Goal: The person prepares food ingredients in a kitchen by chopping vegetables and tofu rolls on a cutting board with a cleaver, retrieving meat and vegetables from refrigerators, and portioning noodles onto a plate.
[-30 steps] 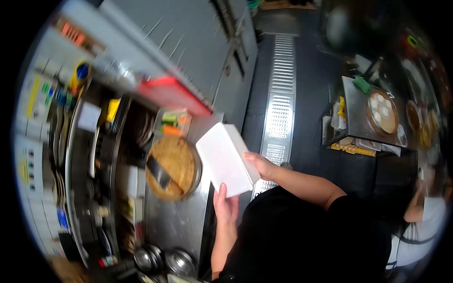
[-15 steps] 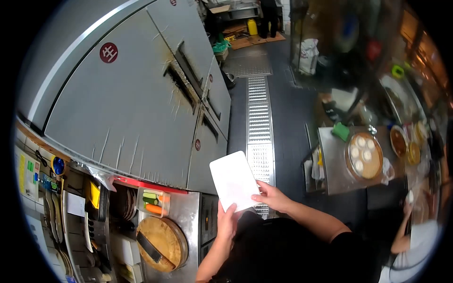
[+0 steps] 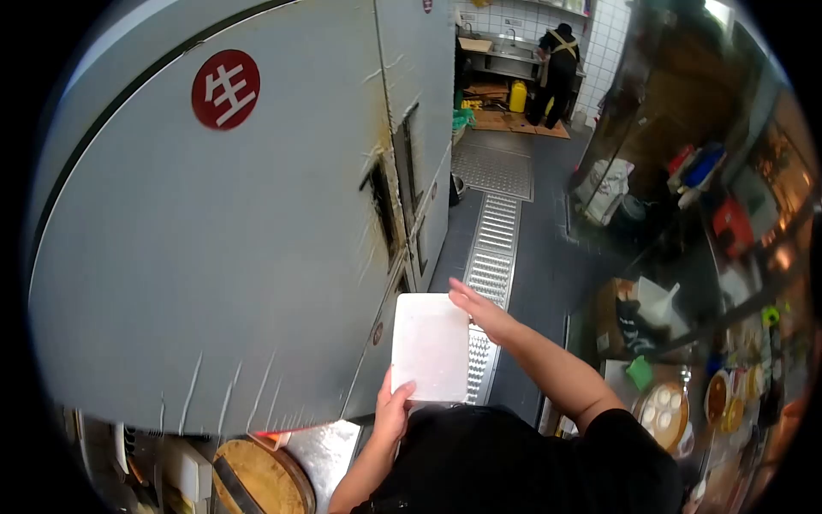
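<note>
A flat white rectangular plastic piece [image 3: 431, 347], perhaps a lid or container, is held in front of my body. My left hand [image 3: 394, 411] grips its lower left corner, thumb on top and fingers underneath. Close to the upper right edge is my right hand [image 3: 481, 313], its fingers stretched out; I cannot tell whether it touches the edge. Just left of the white piece stands a large grey refrigerator [image 3: 282, 223] with dark, worn door handles [image 3: 383, 214] and a round red sticker [image 3: 225, 90].
A round chopping board [image 3: 278, 480] with a cleaver [image 3: 235, 487] lies at lower left. At right, a round tray [image 3: 679, 437] of pale dough-like pieces sits on a steel table. A metal floor grate [image 3: 497, 227] runs toward a person [image 3: 558, 73] at the back sink.
My right hand has slid from the lower right edge up to the upper right corner and spread its fingers. My left hand keeps its grip. The view has moved nearer the refrigerator.
</note>
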The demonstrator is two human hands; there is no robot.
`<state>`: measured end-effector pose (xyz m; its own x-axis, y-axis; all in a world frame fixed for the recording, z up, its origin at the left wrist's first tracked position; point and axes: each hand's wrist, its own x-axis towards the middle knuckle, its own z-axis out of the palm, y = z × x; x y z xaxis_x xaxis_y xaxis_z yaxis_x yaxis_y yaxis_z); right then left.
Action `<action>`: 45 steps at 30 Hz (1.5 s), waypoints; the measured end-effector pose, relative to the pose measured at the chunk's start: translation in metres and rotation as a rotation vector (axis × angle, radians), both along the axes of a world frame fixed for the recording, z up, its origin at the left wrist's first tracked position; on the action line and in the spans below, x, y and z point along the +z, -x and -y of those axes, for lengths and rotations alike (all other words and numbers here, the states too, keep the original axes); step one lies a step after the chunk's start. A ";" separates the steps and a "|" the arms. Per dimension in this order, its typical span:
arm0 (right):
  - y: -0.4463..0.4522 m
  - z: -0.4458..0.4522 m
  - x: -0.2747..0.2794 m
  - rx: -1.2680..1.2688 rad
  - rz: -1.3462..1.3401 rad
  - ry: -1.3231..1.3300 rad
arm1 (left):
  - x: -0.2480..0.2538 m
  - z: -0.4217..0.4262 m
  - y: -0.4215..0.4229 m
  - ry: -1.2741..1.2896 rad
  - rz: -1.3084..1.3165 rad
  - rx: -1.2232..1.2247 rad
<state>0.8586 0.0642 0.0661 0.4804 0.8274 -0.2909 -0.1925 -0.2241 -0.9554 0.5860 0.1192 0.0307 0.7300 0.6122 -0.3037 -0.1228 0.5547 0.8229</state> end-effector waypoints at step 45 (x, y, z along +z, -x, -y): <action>-0.501 -0.049 -0.052 -0.175 0.738 -0.725 | 0.323 -0.394 -0.590 -0.308 0.024 0.790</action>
